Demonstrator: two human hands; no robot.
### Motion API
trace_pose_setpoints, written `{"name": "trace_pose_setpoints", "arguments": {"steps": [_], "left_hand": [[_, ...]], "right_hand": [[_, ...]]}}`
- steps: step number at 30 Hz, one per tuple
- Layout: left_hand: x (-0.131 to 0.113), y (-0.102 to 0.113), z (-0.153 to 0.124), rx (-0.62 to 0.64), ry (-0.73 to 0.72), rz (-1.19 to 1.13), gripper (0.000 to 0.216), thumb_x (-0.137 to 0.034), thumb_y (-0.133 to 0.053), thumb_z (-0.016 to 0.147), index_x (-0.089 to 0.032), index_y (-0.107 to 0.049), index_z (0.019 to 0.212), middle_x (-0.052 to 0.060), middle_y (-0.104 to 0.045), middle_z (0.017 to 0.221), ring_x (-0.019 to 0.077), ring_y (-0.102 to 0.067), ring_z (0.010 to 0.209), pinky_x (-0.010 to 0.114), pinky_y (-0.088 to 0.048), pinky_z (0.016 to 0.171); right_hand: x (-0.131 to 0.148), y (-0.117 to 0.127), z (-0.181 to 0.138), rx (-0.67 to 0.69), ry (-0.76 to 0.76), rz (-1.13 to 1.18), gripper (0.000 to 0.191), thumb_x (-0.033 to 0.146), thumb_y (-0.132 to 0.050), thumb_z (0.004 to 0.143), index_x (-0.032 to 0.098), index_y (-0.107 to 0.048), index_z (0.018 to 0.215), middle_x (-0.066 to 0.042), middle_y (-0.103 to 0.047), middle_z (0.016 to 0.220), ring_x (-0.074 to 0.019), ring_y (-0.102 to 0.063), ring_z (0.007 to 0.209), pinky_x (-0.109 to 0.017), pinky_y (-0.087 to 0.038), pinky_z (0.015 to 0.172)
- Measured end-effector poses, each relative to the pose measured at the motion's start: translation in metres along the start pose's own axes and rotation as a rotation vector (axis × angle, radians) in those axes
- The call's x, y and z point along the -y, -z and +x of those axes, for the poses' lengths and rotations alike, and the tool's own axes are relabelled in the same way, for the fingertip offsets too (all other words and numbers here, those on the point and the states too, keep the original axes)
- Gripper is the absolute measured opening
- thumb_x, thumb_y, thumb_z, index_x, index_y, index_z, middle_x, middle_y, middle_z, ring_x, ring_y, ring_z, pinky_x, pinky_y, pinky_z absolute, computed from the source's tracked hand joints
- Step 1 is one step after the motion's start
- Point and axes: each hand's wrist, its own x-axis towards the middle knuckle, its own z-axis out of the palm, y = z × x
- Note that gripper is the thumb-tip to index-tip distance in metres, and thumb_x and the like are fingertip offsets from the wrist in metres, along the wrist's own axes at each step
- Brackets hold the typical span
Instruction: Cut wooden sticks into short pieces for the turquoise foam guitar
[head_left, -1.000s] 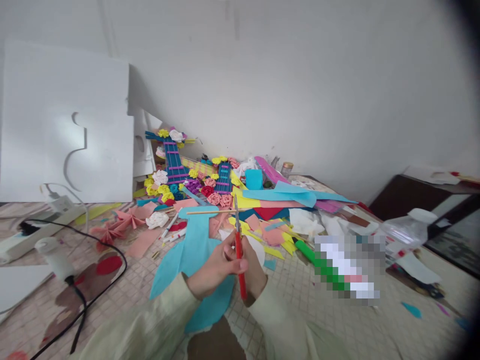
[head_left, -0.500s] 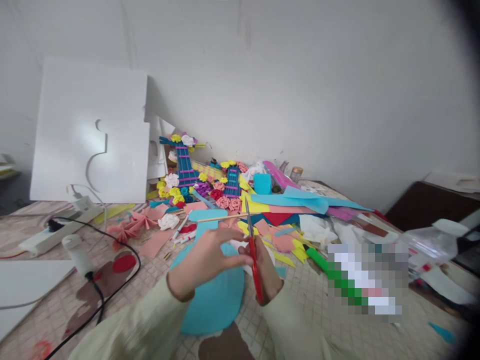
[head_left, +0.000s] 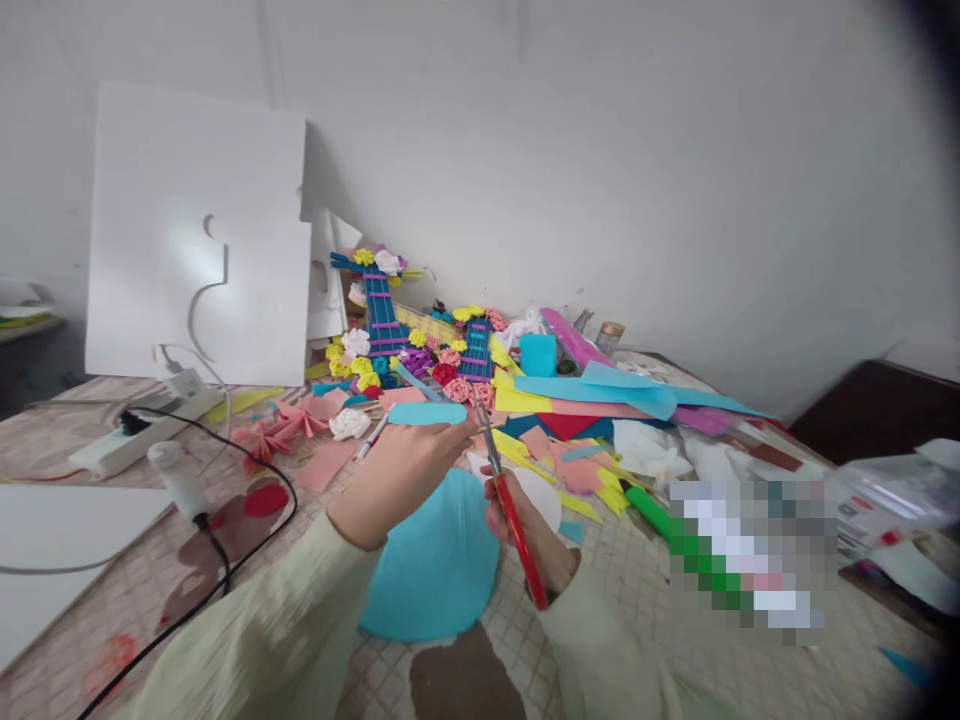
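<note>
My right hand is wrapped around a pair of scissors with red handles, and the blades point away from me. My left hand is closed in a pinch close to the blades. A thin wooden stick seems to be in its fingertips; most of the stick is hidden behind the hand. Below both hands lies a light blue guitar-shaped paper piece, partly covered by my left hand and sleeve. A white rounded piece shows behind the scissors.
Two flower-covered guitar shapes lean by the wall. Colored paper scraps and pink folded paper litter the table. A glue gun, its black cable and a power strip are left; a green marker is right.
My left hand has moved from an open pose near the scissor handles up toward the blade tips and closed around the stick. The view has shifted slightly.
</note>
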Motion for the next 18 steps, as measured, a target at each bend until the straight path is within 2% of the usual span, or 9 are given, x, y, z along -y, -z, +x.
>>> {"name": "trace_pose_setpoints", "arguments": {"steps": [5, 9, 12, 18], "left_hand": [[0.001, 0.008, 0.002, 0.062, -0.040, 0.032, 0.024, -0.011, -0.037, 0.084, -0.019, -0.059, 0.089, 0.003, -0.064, 0.073, 0.0147, -0.056, 0.060, 0.024, -0.031, 0.051], [0.003, 0.010, 0.003, 0.099, -0.023, -0.023, 0.020, -0.014, -0.038, 0.085, -0.019, -0.057, 0.086, 0.001, -0.064, 0.072, 0.0129, -0.055, 0.055, 0.024, -0.027, 0.047], [0.003, 0.008, 0.002, 0.138, 0.007, -0.064, 0.019, -0.019, -0.038, 0.086, -0.021, -0.057, 0.089, 0.000, -0.064, 0.069, 0.0129, -0.056, 0.056, 0.024, -0.026, 0.047], [0.004, 0.005, 0.001, 0.156, 0.032, -0.056, 0.025, -0.025, -0.032, 0.090, -0.021, -0.057, 0.093, 0.001, -0.064, 0.072, 0.0147, -0.058, 0.060, 0.024, -0.029, 0.050]], "right_hand": [[0.002, 0.003, -0.001, 0.099, -0.025, -0.053, 0.037, 0.040, -0.061, 0.070, 0.024, -0.054, 0.103, -0.001, -0.051, 0.082, -0.0128, -0.049, 0.066, -0.025, -0.047, 0.060], [0.010, 0.002, -0.003, 0.151, -0.069, -0.006, 0.046, 0.049, -0.061, 0.066, 0.021, -0.053, 0.101, -0.003, -0.049, 0.085, -0.0130, -0.049, 0.069, -0.026, -0.047, 0.062], [0.014, -0.001, -0.002, 0.126, -0.192, 0.117, 0.050, 0.055, -0.064, 0.057, 0.020, -0.056, 0.092, -0.003, -0.051, 0.081, -0.0134, -0.052, 0.065, -0.027, -0.047, 0.057], [0.019, -0.006, 0.001, 0.019, -0.212, 0.181, 0.038, 0.053, -0.056, 0.069, 0.017, -0.060, 0.080, -0.005, -0.055, 0.074, -0.0127, -0.053, 0.062, -0.025, -0.045, 0.055]]}}
